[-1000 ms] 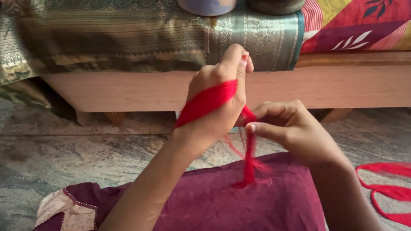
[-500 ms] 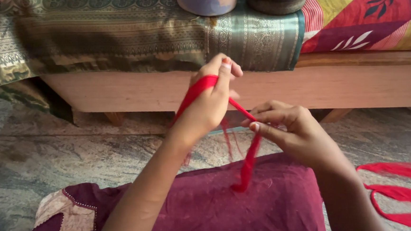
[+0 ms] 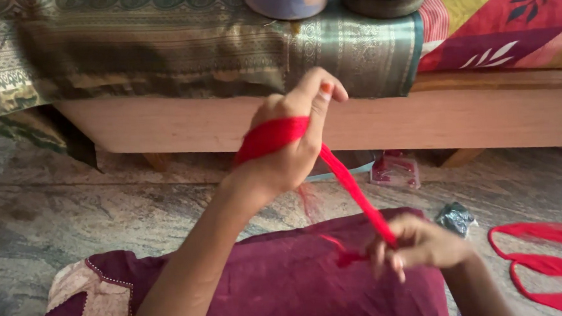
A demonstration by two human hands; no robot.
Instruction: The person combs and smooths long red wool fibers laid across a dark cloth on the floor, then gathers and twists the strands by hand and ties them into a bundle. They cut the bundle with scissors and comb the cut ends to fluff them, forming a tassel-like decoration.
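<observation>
hands both on one red fabric strip [image 3: 351, 186], frame centre. left hand [image 3: 290, 147] raised mid-frame, fingers curled partly closed; the strip is wound in several turns across its palm and knuckles, thumb and forefinger tips nearly meeting above the wraps. from there the strip runs taut, slanting down to the lower right. right hand [image 3: 419, 244] sits low, right of centre, blurred; fingers closed in a pinch on the lower end of the strip, a short frayed tail showing just left of the fingers.

below the hands: maroon garment [image 3: 289, 287] spread on the floor, lower centre, with a pale patterned trim at its lower left edge. the right hand hovers just over or touches it; cannot tell which.

surroundings: grey stone floor [image 3: 50, 211]. wooden bed frame [image 3: 486, 116] across the upper half, behind the raised hand. green and gold brocade cloth [image 3: 125, 50] draped over its top, upper left. patterned red and yellow bedspread [image 3: 507, 20], upper right. two round containers at the top edge, only bases seen. more red strips [image 3: 547, 265] lying looped on the floor, lower right, apart from the hands. small dark crumpled object [image 3: 455, 217] just above the right hand.
</observation>
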